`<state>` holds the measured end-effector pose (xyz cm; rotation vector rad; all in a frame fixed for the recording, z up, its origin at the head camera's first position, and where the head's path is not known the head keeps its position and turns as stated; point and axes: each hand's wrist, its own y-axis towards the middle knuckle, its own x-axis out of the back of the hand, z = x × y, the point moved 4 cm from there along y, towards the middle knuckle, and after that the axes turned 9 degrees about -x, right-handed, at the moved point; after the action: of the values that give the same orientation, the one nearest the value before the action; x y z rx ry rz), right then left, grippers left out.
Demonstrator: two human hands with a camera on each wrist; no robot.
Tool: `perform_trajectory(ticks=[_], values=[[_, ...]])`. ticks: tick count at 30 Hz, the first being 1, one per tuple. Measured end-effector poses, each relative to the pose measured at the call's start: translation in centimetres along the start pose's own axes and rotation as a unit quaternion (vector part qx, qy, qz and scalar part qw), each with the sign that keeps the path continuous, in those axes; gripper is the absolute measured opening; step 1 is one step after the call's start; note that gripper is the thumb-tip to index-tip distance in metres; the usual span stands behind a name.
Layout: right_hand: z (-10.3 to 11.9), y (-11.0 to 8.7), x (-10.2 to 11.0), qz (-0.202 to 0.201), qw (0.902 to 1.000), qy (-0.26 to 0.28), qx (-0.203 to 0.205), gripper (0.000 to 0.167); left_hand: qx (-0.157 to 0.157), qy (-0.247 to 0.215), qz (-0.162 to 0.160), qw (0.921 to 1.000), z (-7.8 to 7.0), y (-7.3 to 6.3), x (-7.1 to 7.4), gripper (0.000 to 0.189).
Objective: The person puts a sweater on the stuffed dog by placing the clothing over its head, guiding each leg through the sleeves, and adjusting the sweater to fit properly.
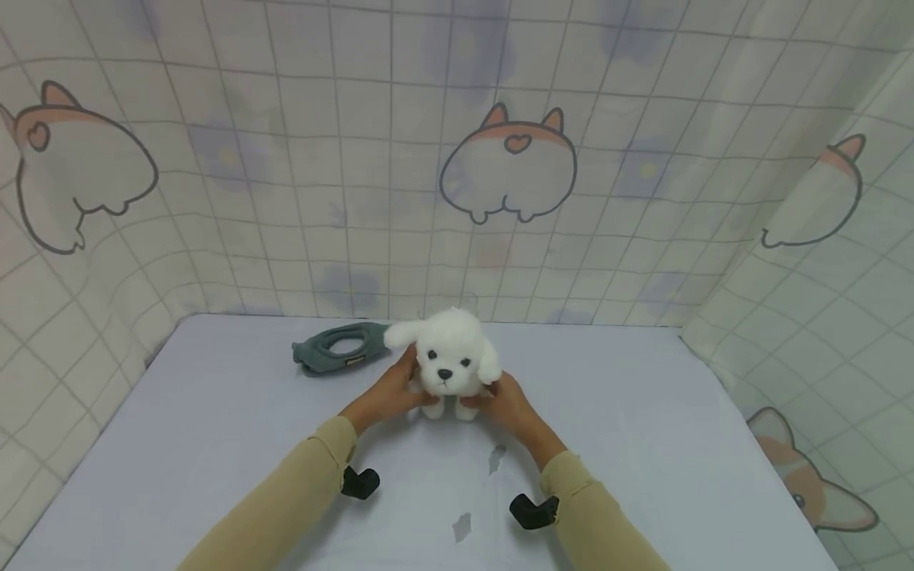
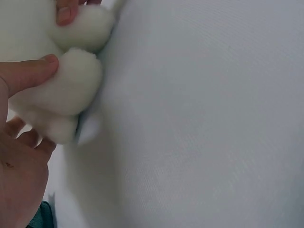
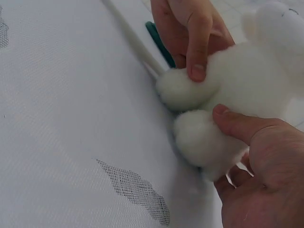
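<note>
A white plush dog (image 1: 450, 349) stands upright on the pale table, facing the head camera, one ear stuck out sideways. My left hand (image 1: 389, 391) grips it from the left side, the thumb on a front leg (image 2: 78, 80) and the fingers curled behind. On the other side my right hand (image 1: 510, 408) holds it the same way, its thumb pressed on the other front leg (image 3: 194, 135). Both paws are at the tabletop. Just left of the dog lies a grey-green cloth piece (image 1: 343, 347) with an oval hole and a small dark label.
The light table (image 1: 607, 444) ends at a curtain (image 1: 357, 159) with a grid and corgi print, which also hangs at both sides. Grey mesh-like patches (image 1: 462, 526) mark the tabletop between my forearms. A black wrist mount (image 1: 534, 512) sticks out from each sleeve.
</note>
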<state>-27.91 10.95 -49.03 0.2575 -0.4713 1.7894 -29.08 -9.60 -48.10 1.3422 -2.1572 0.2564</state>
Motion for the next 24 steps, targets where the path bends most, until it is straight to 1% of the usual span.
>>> perform_trajectory(ticks=[4, 8, 11, 12, 14, 18, 20, 21, 24], values=[[0.1, -0.2, 0.1, -0.003, 1.0000, -0.004, 0.004, 0.067, -0.008, 0.003, -0.009, 0.9999, -0.1, 0.0, 0.0, 0.105], [0.2, -0.5, 0.4, -0.004, 0.9998, 0.002, 0.021, 0.067, -0.004, 0.008, -0.016, 0.9998, -0.4, -0.2, 0.2, 0.105], [0.3, -0.7, 0.6, 0.002, 0.9994, 0.012, 0.033, 0.068, -0.008, 0.014, -0.012, 0.9998, -0.6, -0.4, 0.5, 0.105], [0.3, -0.7, 0.6, 0.003, 0.9994, 0.016, 0.032, 0.068, -0.011, 0.019, -0.009, 0.9997, -0.7, -0.5, 0.6, 0.104], [0.3, -0.9, 0.8, 0.005, 0.9991, 0.023, 0.035, 0.070, -0.017, 0.032, -0.005, 0.9993, -0.8, -0.6, 0.8, 0.102], [0.3, -1.2, 1.2, 0.006, 0.9993, 0.023, 0.028, 0.074, 0.001, 0.072, -0.006, 0.9974, -0.5, -1.1, 1.6, 0.097], [0.4, -1.5, 1.4, 0.003, 0.9995, 0.021, 0.022, 0.077, 0.005, 0.089, -0.012, 0.9960, -0.4, -1.4, 2.1, 0.095], [0.5, -1.6, 1.5, 0.002, 0.9996, 0.021, 0.018, 0.078, 0.004, 0.098, -0.015, 0.9950, -0.3, -1.6, 2.4, 0.094], [0.7, -2.1, 1.8, -0.001, 0.9997, 0.023, 0.013, 0.083, -0.019, 0.141, -0.029, 0.9895, -0.3, -2.0, 3.4, 0.091]])
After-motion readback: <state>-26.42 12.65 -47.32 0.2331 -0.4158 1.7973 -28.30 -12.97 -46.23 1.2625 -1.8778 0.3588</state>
